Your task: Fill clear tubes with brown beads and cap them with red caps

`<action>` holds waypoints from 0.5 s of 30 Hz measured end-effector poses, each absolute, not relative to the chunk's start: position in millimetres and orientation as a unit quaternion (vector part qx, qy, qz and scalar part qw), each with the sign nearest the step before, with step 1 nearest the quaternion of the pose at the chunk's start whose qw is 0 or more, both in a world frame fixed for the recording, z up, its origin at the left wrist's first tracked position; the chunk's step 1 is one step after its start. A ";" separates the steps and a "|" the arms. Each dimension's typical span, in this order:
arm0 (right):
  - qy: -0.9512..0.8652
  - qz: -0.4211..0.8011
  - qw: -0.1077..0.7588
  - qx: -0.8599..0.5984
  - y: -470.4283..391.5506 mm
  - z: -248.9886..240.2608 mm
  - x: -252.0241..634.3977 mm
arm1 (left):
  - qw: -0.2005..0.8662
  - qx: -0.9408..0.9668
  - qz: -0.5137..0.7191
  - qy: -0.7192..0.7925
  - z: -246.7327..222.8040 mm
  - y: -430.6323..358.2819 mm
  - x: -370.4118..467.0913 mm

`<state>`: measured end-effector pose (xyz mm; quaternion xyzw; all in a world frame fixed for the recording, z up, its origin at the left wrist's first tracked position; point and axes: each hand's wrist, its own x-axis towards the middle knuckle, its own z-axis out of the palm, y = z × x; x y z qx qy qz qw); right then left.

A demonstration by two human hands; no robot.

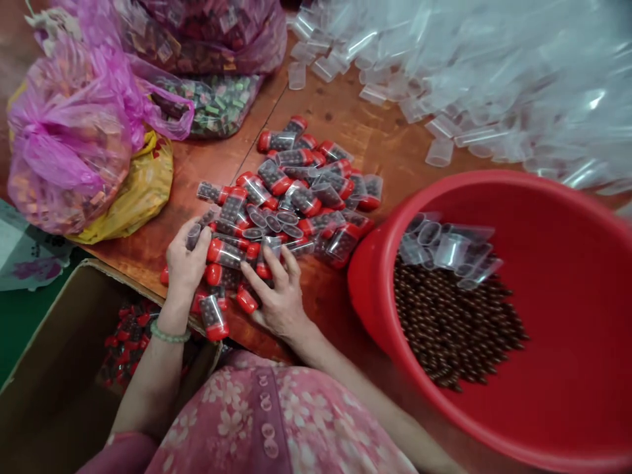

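The left hand (185,262) pinches a clear tube (193,237). The right hand (281,296) spreads over red-capped tubes (302,197) on the bench (395,148), its grip unclear.

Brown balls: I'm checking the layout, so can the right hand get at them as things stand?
Likely yes: the right hand would have to cross the red tub's rim, but the top is open; clear cups cover only some brown balls.

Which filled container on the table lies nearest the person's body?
The container at the near edge of the table, red end toward the floral garment; the others there lie farther in.
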<state>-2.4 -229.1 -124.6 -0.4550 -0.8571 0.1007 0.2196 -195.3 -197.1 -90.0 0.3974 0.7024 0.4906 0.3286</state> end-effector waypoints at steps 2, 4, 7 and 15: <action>-0.856 0.115 0.229 -0.449 -219.0 -125.7 -11.1 | 0.436 0.326 0.543 0.639 -89.6 -192.9 -196.3; -0.857 0.137 0.228 -0.442 -211.2 -125.2 -19.7 | 0.505 0.291 0.556 0.592 -87.6 -190.8 -195.4; -0.861 0.154 0.241 -0.421 -205.2 -122.7 -30.1 | 0.549 0.266 0.562 0.558 -84.5 -190.0 -193.4; -0.871 0.166 0.257 -0.384 -212.8 -87.2 -50.1 | 0.509 0.290 0.588 0.558 -47.6 -199.9 -204.7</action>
